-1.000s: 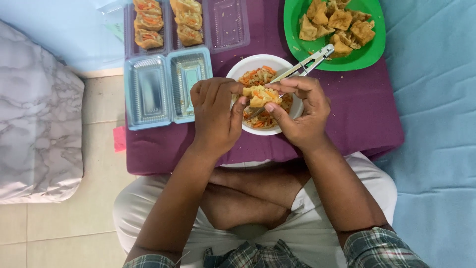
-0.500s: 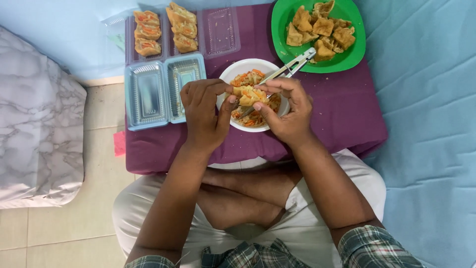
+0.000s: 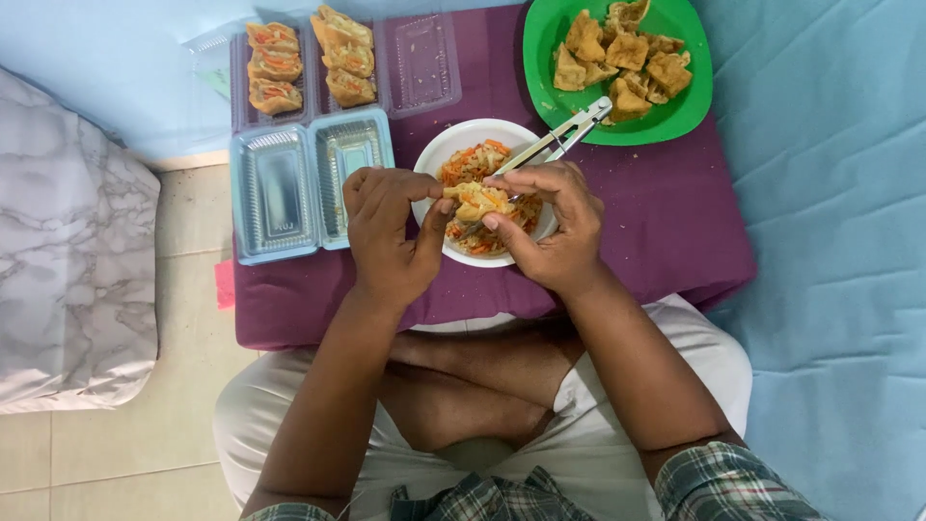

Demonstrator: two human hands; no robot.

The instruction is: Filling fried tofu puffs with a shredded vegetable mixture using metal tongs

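Purple cloth (image 3: 666,232) covers a small low table, with pale floor tiles on the left and a soft blue mat (image 3: 820,241) on the right. Nearest are crossed legs in light shorts. Just past them, the left hand (image 3: 386,236) and the right hand (image 3: 550,227) meet over a white bowl (image 3: 439,159). Both pinch one golden fried tofu puff (image 3: 475,200) between thumbs and fingertips. The right hand also grips thin shiny metal tongs (image 3: 564,140), which point far and right. A moment ago the puff sat a little closer to the right hand; now it is held more in the middle and looks pulled open, so stuffing seems to be under way. The round bowl holds stringy orange and pale filling. Left of it lies an open clear plastic box (image 3: 280,193), ribbed and shiny, with nothing inside. Farther away, another clear tray (image 3: 424,63) holds six stuffed puffs in two rows. Far right, a smooth green plate (image 3: 690,111) is piled with lumpy brown puffs.
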